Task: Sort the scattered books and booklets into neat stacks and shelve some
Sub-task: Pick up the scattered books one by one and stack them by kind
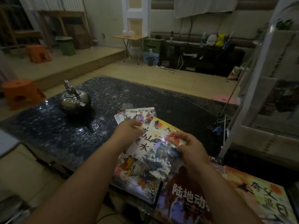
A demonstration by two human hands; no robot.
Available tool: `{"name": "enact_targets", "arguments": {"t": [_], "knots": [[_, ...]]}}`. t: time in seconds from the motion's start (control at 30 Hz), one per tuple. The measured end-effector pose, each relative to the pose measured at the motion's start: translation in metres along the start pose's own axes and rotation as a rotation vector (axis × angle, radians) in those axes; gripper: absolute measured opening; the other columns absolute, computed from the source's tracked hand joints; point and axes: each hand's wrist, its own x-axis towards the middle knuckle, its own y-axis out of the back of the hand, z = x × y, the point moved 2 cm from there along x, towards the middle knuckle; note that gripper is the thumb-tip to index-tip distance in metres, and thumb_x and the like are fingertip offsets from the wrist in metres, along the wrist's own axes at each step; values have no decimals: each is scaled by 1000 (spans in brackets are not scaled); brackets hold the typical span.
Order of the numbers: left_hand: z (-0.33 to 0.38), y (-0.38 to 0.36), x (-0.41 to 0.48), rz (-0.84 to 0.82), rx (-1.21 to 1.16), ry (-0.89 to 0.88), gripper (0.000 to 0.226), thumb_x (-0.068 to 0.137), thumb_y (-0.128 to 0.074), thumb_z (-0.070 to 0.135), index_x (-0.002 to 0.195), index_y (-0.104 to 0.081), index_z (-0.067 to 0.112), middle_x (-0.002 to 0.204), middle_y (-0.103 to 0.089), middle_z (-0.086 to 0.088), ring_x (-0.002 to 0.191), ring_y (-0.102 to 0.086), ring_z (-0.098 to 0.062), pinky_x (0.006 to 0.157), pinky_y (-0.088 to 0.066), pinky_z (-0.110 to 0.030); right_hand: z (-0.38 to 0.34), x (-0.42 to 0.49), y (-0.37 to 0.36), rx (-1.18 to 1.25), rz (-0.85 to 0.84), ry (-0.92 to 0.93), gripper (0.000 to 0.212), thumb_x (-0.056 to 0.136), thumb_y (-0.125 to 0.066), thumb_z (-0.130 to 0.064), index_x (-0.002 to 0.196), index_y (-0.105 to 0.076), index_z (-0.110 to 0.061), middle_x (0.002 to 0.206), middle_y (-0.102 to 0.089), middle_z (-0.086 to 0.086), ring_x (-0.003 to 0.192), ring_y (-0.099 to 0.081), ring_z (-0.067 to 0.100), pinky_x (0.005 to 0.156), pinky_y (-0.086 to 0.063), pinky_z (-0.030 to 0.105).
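Both hands on one large picture booklet [150,159] over the dark pebbled table [48,126]. Left hand [127,131] grips its upper-left edge and right hand [191,147] pinches its right edge. Small booklets [142,113] fan out behind the left hand (held or lying, can't tell). Kettle [75,101] stands well left. Brown book [186,196] and orange book [262,196] lie nearest.

A kettle [75,101] stood on the worktop [113,94]. Booklets [142,112] fanned out right of the kettle. Books [186,196] lay nearer, further right.
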Motion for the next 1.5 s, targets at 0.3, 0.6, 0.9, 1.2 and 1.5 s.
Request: {"name": "enact_targets", "arguments": {"t": [0.3,0.6,0.9,1.2,1.5], "knots": [[-14,15,5,-37,728,115,7,80,-64,12,87,-62,11,88,-63,-6,77,-60,-21,58,-46,-27,14,-10,-21,-675,8,145,37,85,-71,-19,120,-61,-26,120,-58,-5,108,-55,14,91,-46,28],[-25,12,4,-61,905,143,23,77,-66,14,100,-63,15,96,-62,-4,83,-56,-23,67,-46,-33,16,-17,-27,-1108,-68,226,39,85,-67,-41,122,-57,-36,124,-54,-5,117,-46,22,98,-40,36],[-30,9,4,-62,949,142,20,79,-71,17,94,-58,15,81,-50,0,79,-51,-20,66,-43,-31,22,-18,-30,-1208,-80,299,29,84,-65,-47,109,-59,-33,117,-52,-4,115,-43,21,96,-34,36],[-39,6,6,-126,964,191,30,75,-77,16,101,-64,9,81,-56,-2,87,-60,-22,81,-55,-33,28,-22,-33,-1308,-114,376,32,90,-55,-50,117,-56,-33,123,-48,-2,117,-39,22,100,-30,40],[-32,6,9,-49,949,154,24,86,-63,38,99,-59,18,89,-58,2,83,-56,-17,70,-47,-33,25,-20,-29,-1258,-124,362,32,93,-48,-49,117,-63,-33,121,-49,-6,116,-40,19,101,-31,38]]}}
